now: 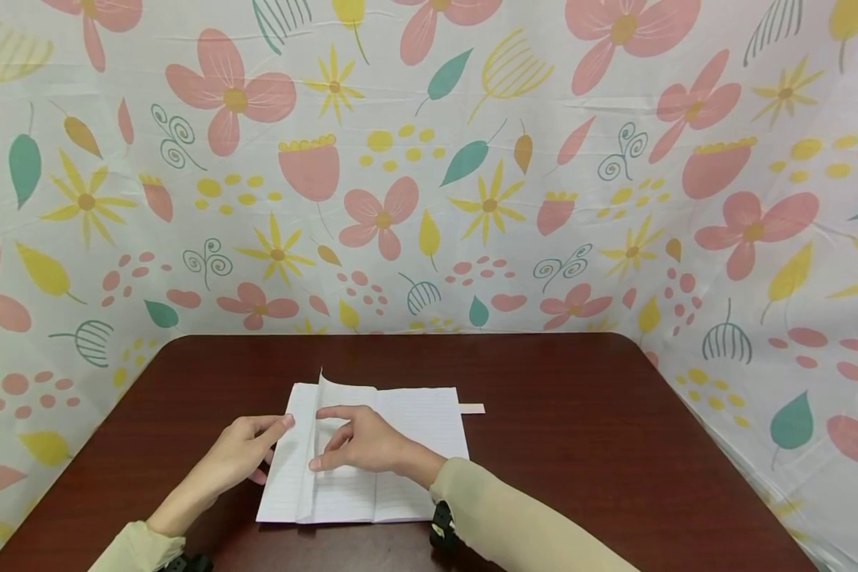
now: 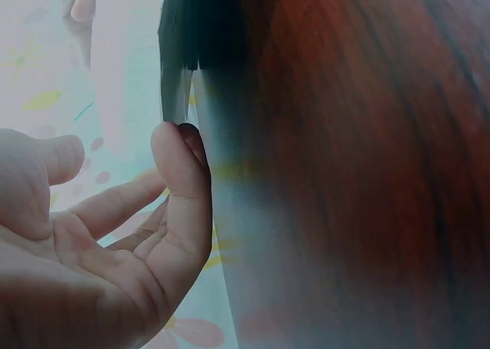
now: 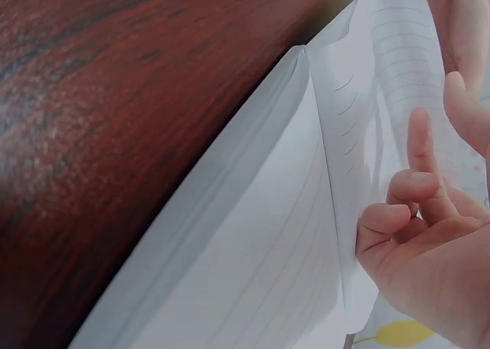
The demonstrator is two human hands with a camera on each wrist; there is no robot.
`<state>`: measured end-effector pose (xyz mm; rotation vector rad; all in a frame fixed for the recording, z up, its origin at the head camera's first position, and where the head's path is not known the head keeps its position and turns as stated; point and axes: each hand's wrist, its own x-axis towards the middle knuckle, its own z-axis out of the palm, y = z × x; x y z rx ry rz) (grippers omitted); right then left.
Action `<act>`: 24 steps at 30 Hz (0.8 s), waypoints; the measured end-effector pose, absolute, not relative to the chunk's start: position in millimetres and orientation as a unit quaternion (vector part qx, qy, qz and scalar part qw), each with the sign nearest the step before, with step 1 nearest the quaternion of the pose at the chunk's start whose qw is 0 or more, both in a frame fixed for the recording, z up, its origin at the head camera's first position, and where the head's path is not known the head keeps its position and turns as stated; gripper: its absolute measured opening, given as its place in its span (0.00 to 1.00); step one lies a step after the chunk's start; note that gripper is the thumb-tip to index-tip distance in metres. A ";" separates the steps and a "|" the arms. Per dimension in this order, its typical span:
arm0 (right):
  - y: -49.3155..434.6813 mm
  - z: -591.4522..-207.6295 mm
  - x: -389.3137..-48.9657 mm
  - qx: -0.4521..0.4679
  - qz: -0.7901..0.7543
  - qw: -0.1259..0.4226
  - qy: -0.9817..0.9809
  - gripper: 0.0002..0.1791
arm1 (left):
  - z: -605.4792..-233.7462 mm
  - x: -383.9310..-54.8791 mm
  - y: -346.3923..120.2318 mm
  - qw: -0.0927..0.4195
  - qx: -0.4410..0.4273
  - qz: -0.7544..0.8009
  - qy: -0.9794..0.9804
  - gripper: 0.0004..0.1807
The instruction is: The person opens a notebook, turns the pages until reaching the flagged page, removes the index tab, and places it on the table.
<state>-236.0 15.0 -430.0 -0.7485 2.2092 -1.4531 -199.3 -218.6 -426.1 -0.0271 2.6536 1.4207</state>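
Note:
An open lined notebook (image 1: 415, 421) lies flat on the table. One page (image 1: 306, 500) stands partly raised over the left half, its top corner curling upward. My right hand (image 1: 363, 439) is over the notebook, with index finger and thumb stretched out to the raised page and the other fingers bent in. In the right wrist view, these fingers (image 3: 421, 138) are beside the lined paper. At the notebook's left edge is my left hand (image 1: 237, 450), its thumb over the margin. The left wrist view shows its fingertips (image 2: 178, 146) at the book's edge, the thumb standing apart.
A pale strip (image 1: 472, 408) sticks out past the notebook's right edge. The dark brown table (image 1: 579, 413) extends around the book, with rounded far corners. A flower-patterned cloth (image 1: 429, 199) hangs behind and at both sides.

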 end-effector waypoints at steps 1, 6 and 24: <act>15.3 -430.0 -236.1 -0.268 -0.518 0.198 0.788 0.39 | -425.8 -199.1 -218.4 0.066 -0.009 0.471 0.880 0.34; 17.4 -429.0 -235.5 -0.274 -0.521 0.204 0.782 0.39 | -425.1 -197.6 -218.8 0.064 0.008 0.461 0.885 0.30; 77.9 -417.3 -229.4 -0.310 -0.462 0.156 0.816 0.40 | -428.9 -196.2 -224.5 0.052 0.038 0.476 0.877 0.42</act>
